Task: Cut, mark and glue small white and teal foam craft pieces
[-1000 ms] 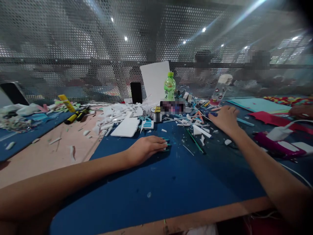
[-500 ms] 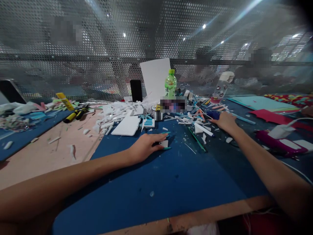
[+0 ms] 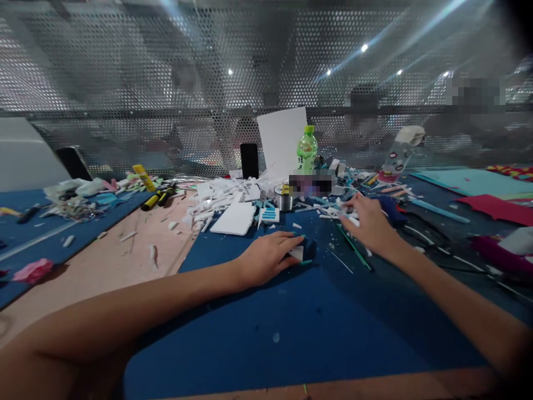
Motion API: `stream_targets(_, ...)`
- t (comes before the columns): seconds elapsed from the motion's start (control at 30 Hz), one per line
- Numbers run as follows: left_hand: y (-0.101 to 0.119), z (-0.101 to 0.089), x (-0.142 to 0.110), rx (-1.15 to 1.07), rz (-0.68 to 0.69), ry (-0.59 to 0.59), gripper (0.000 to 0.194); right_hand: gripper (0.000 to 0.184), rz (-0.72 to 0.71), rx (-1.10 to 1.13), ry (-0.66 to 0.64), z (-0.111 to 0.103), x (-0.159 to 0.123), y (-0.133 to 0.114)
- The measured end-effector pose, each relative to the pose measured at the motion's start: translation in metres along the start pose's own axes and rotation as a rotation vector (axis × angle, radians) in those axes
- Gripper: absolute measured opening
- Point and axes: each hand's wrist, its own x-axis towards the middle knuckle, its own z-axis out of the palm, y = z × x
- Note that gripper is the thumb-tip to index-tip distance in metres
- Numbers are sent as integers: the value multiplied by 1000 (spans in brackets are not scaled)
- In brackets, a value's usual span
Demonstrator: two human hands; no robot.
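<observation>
My left hand (image 3: 272, 256) lies low on the blue mat, its fingers closed about a small white foam piece (image 3: 296, 253) that shows between thumb and fingers. Farther right, my right hand (image 3: 368, 222) reaches into the scraps. Its thumb and fingertips are around a white foam strip (image 3: 353, 220), partly hidden by the hand. Just left of that hand's reach lies a green ruler-like strip (image 3: 352, 244). Beyond my left hand are a white block with blue stripes (image 3: 270, 214), a white foam sheet (image 3: 234, 218) and a metallic spool (image 3: 285, 203).
White offcuts (image 3: 220, 191) are heaped at the back. A green-capped bottle (image 3: 307, 150), a black phone (image 3: 250, 161) and a tilted water bottle (image 3: 402, 153) stand there. Yellow-and-black cutters (image 3: 158, 199) lie left; cables (image 3: 441, 253) and red sheets (image 3: 499, 208) lie right. Behind rises perforated metal (image 3: 208, 66).
The view has swung left. My right hand has moved left from beside the dark blue thing to the white scraps. My left hand stays on the mat with the small foam piece.
</observation>
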Motion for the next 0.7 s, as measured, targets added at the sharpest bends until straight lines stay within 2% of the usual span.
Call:
stream_targets(0.1, -1, 1, -1, 33, 6, 85, 41, 22, -161, 82, -49, 2, -7, -22)
stream_targets(0.23, -15, -7, 15, 56, -192, 233, 37, 20, -254, 160, -65, -2, -11, -39)
stream_targets(0.33, -38, -14, 47, 90, -340, 298, 53, 19, -287, 213, -66, -6, -12, -43)
stream_targets(0.4, -55, -15, 72, 89, -422, 294, 74, 18, -300, 247, -70, -6, -12, -43)
stream_targets(0.47, -69, -12, 93, 60, -499, 261, 82, 17, -301, 279, -70, -6, -12, -40)
stream_targets(0.6, -87, -8, 114, -28, -548, 229, 67, 17, -257, 345, -62, -5, -12, -34)
stream_targets(0.7, -94, -19, 114, -112, -539, 257, 59, 16, -205, 409, -46, -5, -12, -34)
